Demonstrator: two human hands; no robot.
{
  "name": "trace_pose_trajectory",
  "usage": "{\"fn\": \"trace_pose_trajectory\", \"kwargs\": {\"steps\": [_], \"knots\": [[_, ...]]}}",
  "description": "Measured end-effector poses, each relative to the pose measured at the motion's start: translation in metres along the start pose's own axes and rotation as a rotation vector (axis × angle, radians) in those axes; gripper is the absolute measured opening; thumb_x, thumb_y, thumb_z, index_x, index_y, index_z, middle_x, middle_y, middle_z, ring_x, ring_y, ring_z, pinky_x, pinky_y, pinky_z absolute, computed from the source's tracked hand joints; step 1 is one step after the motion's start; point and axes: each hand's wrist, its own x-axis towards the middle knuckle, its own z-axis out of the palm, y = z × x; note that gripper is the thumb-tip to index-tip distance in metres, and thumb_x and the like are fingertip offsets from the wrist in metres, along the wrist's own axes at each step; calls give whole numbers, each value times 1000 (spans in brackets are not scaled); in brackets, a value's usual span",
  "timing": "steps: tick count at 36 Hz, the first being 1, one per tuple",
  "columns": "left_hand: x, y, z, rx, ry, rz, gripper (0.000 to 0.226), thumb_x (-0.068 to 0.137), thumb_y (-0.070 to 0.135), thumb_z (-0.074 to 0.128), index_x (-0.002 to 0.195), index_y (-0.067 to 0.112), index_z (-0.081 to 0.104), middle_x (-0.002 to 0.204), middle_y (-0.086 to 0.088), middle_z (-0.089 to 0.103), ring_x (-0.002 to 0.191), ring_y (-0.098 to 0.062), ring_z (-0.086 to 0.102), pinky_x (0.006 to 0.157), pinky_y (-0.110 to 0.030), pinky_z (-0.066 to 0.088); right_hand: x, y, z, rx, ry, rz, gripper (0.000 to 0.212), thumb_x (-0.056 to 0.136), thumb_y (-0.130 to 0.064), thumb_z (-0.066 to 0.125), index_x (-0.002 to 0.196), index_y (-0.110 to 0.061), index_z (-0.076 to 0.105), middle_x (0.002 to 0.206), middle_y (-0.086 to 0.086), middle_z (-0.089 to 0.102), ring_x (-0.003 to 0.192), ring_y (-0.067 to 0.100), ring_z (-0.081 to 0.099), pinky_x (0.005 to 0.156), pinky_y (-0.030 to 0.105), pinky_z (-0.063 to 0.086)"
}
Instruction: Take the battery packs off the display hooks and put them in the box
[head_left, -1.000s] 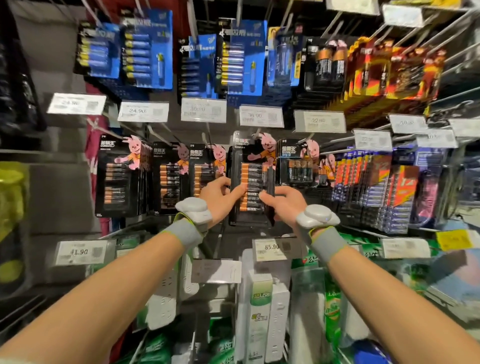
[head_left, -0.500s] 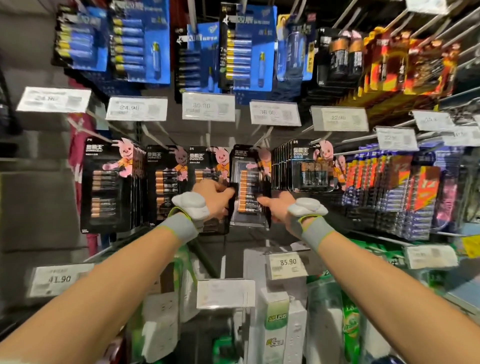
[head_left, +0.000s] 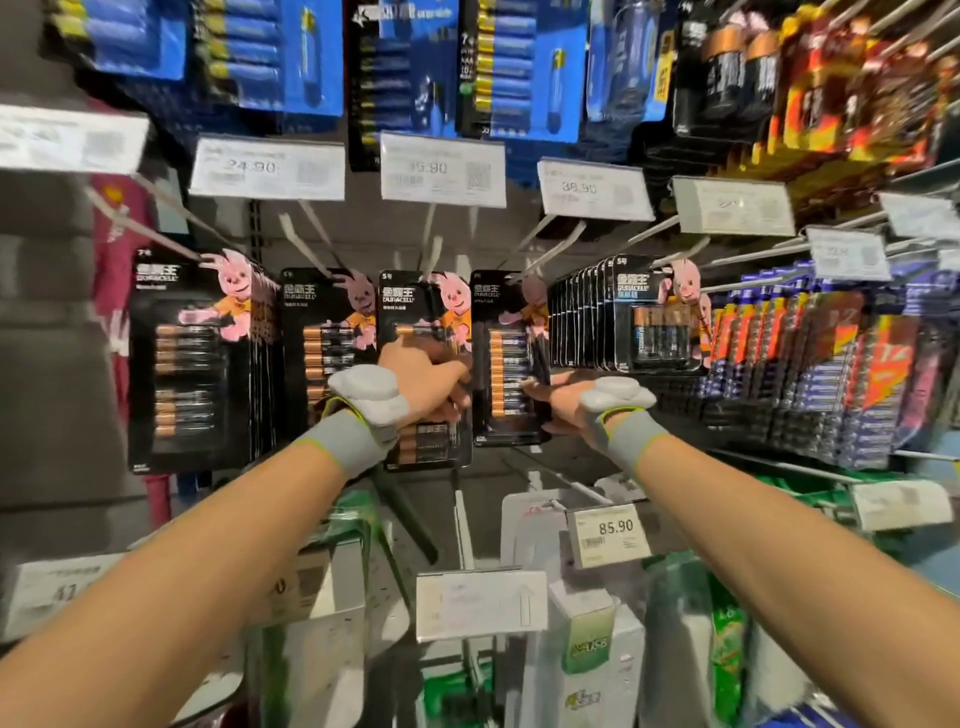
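Black battery packs with a pink rabbit hang in rows on display hooks at mid-height. My left hand (head_left: 423, 384) grips one hanging black pack (head_left: 415, 306) around its middle, fingers curled over the front. My right hand (head_left: 558, 408) pinches the right edge of the neighbouring black pack (head_left: 506, 358), which also hangs on its hook. More of the same packs (head_left: 192, 358) hang to the left, and a thick stack of them (head_left: 649, 322) to the right. No box is in view.
Blue battery packs (head_left: 514, 62) hang on the upper row above white price tags (head_left: 441, 169). Orange and blue packs (head_left: 831, 374) fill the right side. White power strips (head_left: 587, 654) and a price tag reading 85.90 (head_left: 608, 535) sit below my arms.
Both hands held the same pack a second ago. My left hand has shifted left onto the neighbouring pack, while the right stays on the first one. The view has moved closer.
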Motion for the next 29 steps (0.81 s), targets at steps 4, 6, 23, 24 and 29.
{"fn": "trace_pose_trajectory", "kwargs": {"steps": [4, 6, 23, 24, 29], "knots": [[2, -1, 0, 40, -13, 54, 20, 97, 20, 58, 84, 8, 68, 59, -7, 68, 43, -20, 60, 44, -23, 49, 1, 0, -1, 29, -3, 6, 27, 87, -25, 70, 109, -13, 62, 114, 11, 61, 100, 29, 62, 46, 26, 55], [3, -5, -1, 56, -7, 77, 19, 97, 20, 58, 85, 10, 68, 58, -5, 69, 45, -21, 62, 45, -24, 50, -3, -1, 2, 46, -12, 29, 25, 87, -24, 69, 109, -12, 62, 123, 12, 61, 112, 32, 60, 55, 29, 58], [-34, 0, 3, 218, -5, 155, 12, 94, 16, 57, 92, 11, 67, 72, -8, 74, 47, -13, 65, 50, -30, 59, -20, 11, -5, -324, 151, -78, 72, 75, -64, 65, 117, -7, 57, 111, 10, 63, 92, 31, 67, 79, 39, 58], [-34, 0, 3, 215, 8, 158, 12, 93, 16, 56, 90, 12, 67, 73, -7, 74, 44, -10, 63, 48, -28, 58, -28, 8, -5, -309, 165, -96, 74, 75, -59, 69, 120, -2, 55, 113, 13, 62, 95, 32, 67, 84, 44, 56], [-60, 5, 29, 199, 2, 172, 16, 92, 17, 58, 82, 17, 70, 78, 0, 74, 62, -18, 68, 61, -33, 60, -110, 7, -31, 76, 57, -168, 3, 89, -4, 63, 89, -6, 62, 101, 23, 65, 60, 17, 63, 50, 25, 54]]}}
